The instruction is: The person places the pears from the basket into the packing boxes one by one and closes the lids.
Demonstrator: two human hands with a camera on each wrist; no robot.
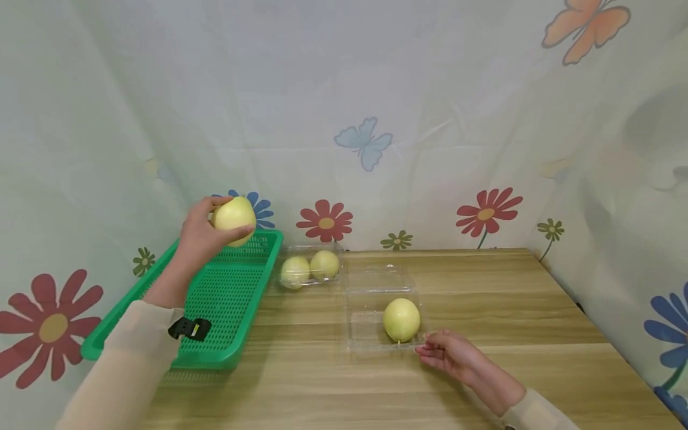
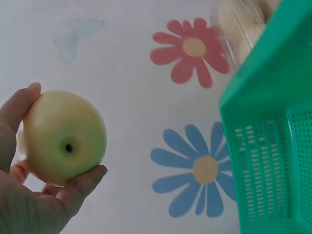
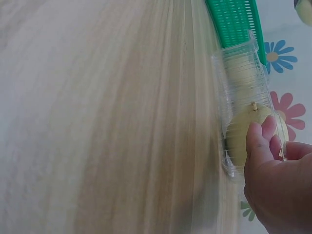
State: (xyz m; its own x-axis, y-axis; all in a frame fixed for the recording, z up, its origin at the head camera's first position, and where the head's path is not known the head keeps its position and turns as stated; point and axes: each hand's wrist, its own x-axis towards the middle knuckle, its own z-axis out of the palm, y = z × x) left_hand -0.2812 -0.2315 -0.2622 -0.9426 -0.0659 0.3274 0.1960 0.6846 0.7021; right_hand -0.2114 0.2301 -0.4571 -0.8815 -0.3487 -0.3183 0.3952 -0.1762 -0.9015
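Note:
In the head view my left hand [image 1: 201, 235] holds a pale yellow pear [image 1: 235, 218] above the far part of a green plastic basket [image 1: 223, 298]. The left wrist view shows thumb and fingers around this pear [image 2: 68, 139], its dark blossom end facing the camera. On the table, a clear plastic box [image 1: 366, 327] lies with its lid folded back. One pear [image 1: 401, 320] sits in its right half, stem towards me. My right hand [image 1: 454, 356] pinches the box's front right corner; in the right wrist view its fingers [image 3: 258, 144] overlap the ribbed wall.
Behind, between basket and open box, stands another clear box [image 1: 310, 282] with two pears in it. The wooden table [image 1: 484, 298] meets a flower-printed curtain [image 1: 430, 179] at the back. The basket occupies the left side.

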